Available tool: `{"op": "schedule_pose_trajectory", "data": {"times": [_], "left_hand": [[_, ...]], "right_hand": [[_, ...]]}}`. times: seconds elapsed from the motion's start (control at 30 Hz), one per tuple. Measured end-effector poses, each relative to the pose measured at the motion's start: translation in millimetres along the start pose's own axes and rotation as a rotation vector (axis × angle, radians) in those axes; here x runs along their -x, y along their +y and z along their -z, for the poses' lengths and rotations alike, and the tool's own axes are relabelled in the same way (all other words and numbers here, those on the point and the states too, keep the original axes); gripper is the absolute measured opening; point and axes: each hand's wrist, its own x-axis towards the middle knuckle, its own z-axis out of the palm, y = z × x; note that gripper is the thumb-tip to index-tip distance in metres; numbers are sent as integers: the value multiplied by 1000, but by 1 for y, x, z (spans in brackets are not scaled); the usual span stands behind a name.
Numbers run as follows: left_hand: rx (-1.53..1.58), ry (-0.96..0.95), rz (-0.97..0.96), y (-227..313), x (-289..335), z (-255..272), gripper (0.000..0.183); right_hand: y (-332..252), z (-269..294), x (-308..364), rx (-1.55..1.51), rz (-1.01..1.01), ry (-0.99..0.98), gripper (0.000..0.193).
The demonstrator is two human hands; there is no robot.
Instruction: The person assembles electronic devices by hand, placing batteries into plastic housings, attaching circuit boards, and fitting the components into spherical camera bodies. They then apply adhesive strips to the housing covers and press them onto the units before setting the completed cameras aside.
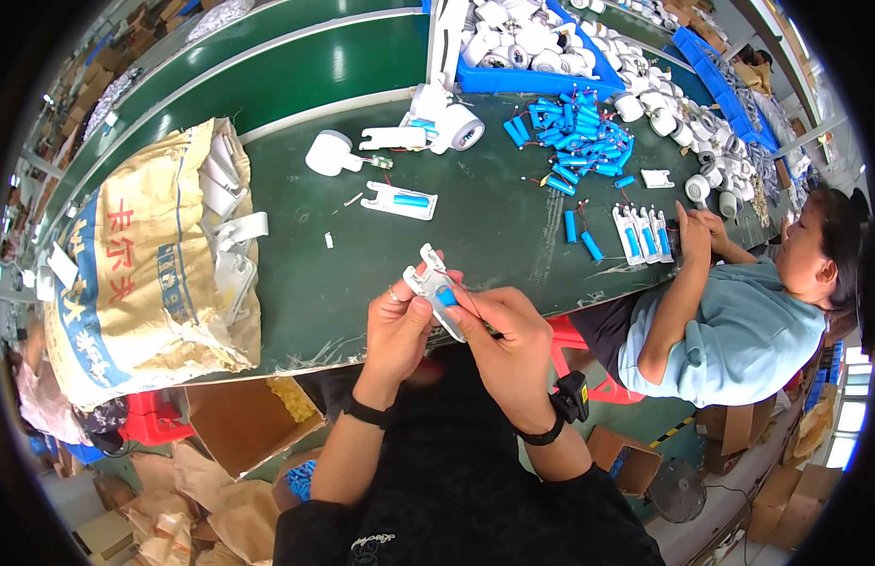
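Note:
My left hand point(398, 332) grips a white plastic housing point(428, 269) near the table's front edge, holding it tilted. In the housing's hollow shows the end of a blue cylindrical battery point(446, 295). My right hand point(509, 340) is closed at the battery, its thumb pressed against it and covering most of it. A thin dark wire runs by the right fingers. Farther off on the table lies another white housing point(414, 206) with a blue battery in it. Beyond that are a white round-headed part point(332, 153) and more white parts point(456, 129).
A torn woven sack point(126, 274) of white housings stands at left. Blue batteries point(588, 137) are heaped at the back right, below a blue bin point(541, 80) of white parts. At right, a co-worker point(730, 311) sits beside a row of battery-filled housings point(642, 236).

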Motion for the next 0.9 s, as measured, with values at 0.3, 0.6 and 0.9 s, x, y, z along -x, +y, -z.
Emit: {"op": "schedule_pose_trajectory", "data": {"times": [0.3,0.6,0.9], "left_hand": [[17,-24,23,-5,-1,5,61],[-80,-1,41,-13,-14,-20,55],[-1207,-79,-3,-2,-27,-47,47]], "right_hand": [[2,4,-6,54,-24,-33,18],[37,26,-16,61,31,96,21],[113,127,-61,942,-45,440,17]]}}
